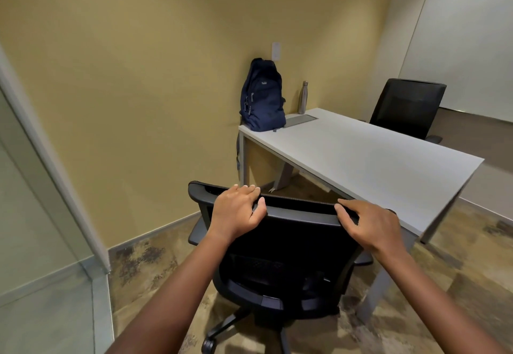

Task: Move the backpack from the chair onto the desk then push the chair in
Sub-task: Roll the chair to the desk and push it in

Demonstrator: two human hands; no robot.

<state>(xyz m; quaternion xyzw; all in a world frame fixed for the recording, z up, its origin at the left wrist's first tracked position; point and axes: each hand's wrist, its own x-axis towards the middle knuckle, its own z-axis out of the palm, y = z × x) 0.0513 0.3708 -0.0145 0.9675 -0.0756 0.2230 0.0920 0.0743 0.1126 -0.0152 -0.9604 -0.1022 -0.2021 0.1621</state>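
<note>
A navy blue backpack [262, 98] stands upright on the far left corner of the white desk [369, 159], against the yellow wall. In front of me is a black mesh office chair [286, 248], its back towards me, its seat close to the desk's near edge. My left hand [236, 209] grips the top rail of the chair back on the left. My right hand [372, 223] grips the same rail on the right.
A steel bottle [303, 97] stands by the wall beside the backpack, next to a grey cable hatch [301, 119]. A second black chair [408, 107] sits at the desk's far side. A glass partition [41, 214] runs along my left. Patterned carpet covers the floor.
</note>
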